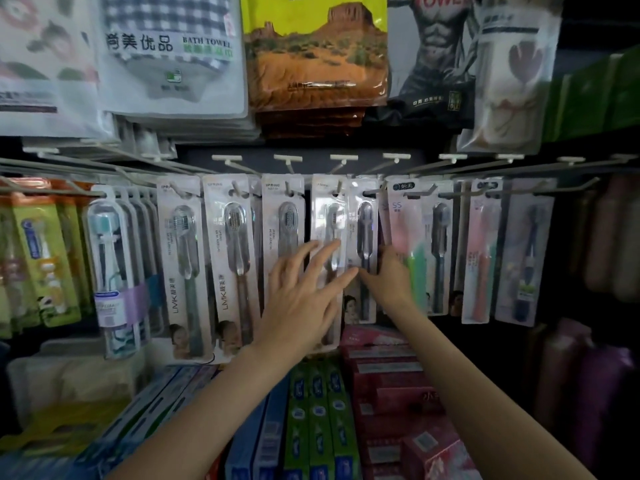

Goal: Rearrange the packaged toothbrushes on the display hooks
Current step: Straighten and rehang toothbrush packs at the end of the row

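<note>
- Toothpaste boxes [318,420], green, blue and red, are stacked nearest the camera, under both forearms.
- Above them a dark-brushed toothbrush pack [364,251] is hung from a display hook [372,192] at mid-row; it is gripped at its lower right edge by the right hand [389,277], the thumb laid across its front and the other fingers hidden behind it.
- Just to its left a pale toothbrush pack [327,237] is overlapped by the left hand [304,296]; that hand is spread flat, fingers straight, fingertips laid on the blister and reaching towards the dark pack's edge; nothing is held by it.
- Further left, LMK packs [228,265] are hung side by side; to the right, pink and green brush packs [415,244] are seen.
- Bagged bath towels [173,53] are hung overhead.
</note>
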